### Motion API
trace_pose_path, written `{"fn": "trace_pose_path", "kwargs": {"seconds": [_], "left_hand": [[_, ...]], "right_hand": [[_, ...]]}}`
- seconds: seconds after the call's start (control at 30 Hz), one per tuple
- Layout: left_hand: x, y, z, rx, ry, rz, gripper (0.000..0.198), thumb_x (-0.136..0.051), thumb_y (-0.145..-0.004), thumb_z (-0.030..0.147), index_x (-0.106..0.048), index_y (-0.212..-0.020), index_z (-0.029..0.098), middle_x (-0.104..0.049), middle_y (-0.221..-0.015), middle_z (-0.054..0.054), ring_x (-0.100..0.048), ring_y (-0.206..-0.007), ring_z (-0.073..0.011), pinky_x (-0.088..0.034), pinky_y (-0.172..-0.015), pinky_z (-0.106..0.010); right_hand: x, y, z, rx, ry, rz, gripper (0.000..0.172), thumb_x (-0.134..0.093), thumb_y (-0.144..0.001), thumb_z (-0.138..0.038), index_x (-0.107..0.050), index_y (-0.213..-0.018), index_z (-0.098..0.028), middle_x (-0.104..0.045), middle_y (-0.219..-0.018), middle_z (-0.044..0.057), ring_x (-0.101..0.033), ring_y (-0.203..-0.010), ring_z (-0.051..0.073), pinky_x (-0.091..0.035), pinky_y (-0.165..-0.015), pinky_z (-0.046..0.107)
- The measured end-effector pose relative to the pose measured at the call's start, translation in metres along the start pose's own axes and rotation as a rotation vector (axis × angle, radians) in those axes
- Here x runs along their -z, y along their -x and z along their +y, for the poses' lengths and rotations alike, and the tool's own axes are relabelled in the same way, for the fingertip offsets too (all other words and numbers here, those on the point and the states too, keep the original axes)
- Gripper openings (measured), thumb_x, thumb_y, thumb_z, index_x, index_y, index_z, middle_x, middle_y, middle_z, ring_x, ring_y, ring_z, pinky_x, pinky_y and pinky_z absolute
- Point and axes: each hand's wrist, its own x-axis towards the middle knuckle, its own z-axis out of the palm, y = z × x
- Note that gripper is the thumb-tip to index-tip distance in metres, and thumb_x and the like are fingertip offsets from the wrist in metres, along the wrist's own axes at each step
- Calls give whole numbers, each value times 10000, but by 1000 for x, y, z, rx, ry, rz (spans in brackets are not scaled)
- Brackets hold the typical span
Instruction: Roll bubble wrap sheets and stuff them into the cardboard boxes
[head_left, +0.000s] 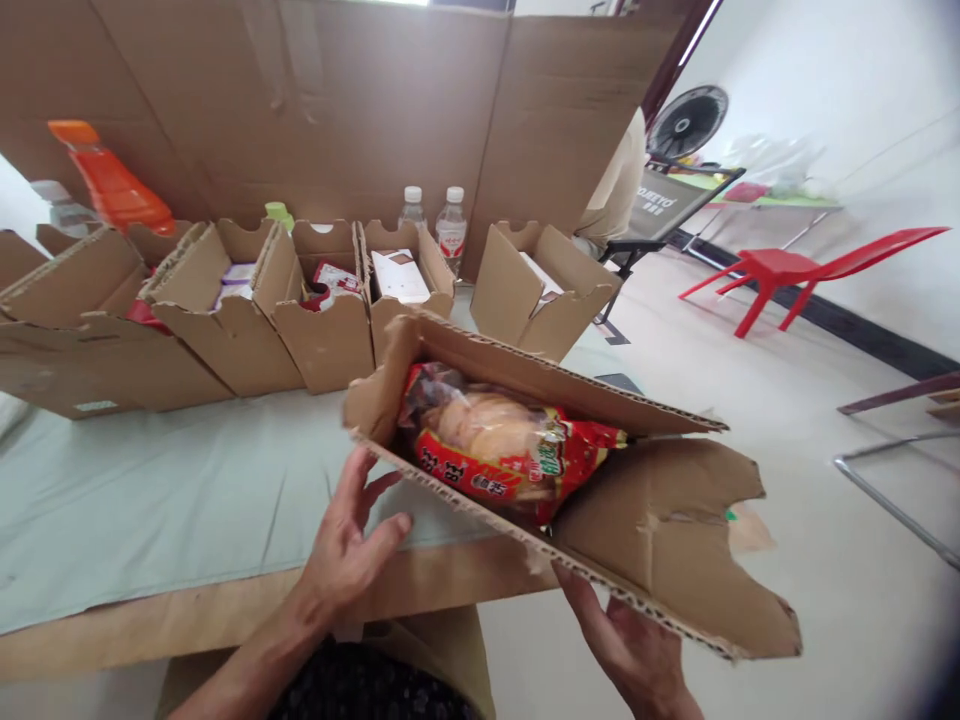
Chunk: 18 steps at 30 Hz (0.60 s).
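Observation:
A long open cardboard box (660,505) is tilted over the table's front edge, its low notched end pointing right. Inside lies a red and clear bag of round rice crackers (487,440). My right hand (630,640) holds the box from beneath its near side, with part of the fingers hidden by the cardboard. At the box's left end is my left hand (349,545); its fingers reach to the lower corner and the thumb is spread away from them. Whether the left fingertips bear any weight cannot be made out.
Several similar cardboard boxes (330,345) stand in a row on the cloth-covered table (202,490), with goods inside. Behind them are water bottles (451,230), an orange bottle (112,180) and a tall cardboard screen (390,110). A red chair (787,265) stands right; a person's sleeve (619,185) shows beyond.

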Motion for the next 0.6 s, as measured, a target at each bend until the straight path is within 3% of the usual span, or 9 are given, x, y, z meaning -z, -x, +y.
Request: {"fn": "trace_pose_path", "kwargs": {"seconds": [0.1, 0.2, 0.33, 0.43, 0.6], "left_hand": [[31, 42, -9, 30, -7, 187, 701, -739, -921, 382, -459, -1561, 320, -569, -1547, -110, -578, -1411, -324, -444, -1235, -546], [54, 57, -15, -16, -29, 333, 702, -749, -916, 341, -456, -1553, 369, -548, -1570, -77, -543, -1450, -309, -447, -1237, -538], [78, 29, -11, -122, -40, 363, 769, -741, -904, 325, -398, -1589, 387, -430, -1673, -67, -453, -1528, -315, -484, -1208, -505], [89, -2, -4, -95, -86, 338, 868, -716, -889, 350, -294, -1647, 318, -384, -1700, -107, -377, -1573, -337, -479, -1204, -505], [94, -14, 2, -54, -192, 239, 917, -657, -870, 330, -223, -1673, 250, -322, -1735, -134, -335, -1594, -338, -448, -1218, -511]], "right_hand": [[-21, -17, -12, 84, -70, -131, 292, -733, -784, -583, -803, -868, -312, -748, -743, 100, -739, -986, 396, -604, -878, 513], [-50, -49, -41, 172, -154, -202, 314, -662, -849, -591, -785, -834, -302, -746, -719, 91, -746, -888, 357, -613, -819, 476], [-83, -104, -89, 229, -246, -186, 329, -675, -866, -569, -745, -922, -252, -771, -791, 80, -727, -778, 291, -598, -711, 402], [-100, -134, -112, 218, -314, -203, 357, -716, -824, -583, -698, -913, -238, -767, -799, 64, -694, -699, 241, -562, -621, 348], [-117, -131, -104, 91, -290, -290, 410, -665, -828, -588, -672, -1060, -250, -776, -894, 77, -734, -722, 275, -493, -472, 329]]}}
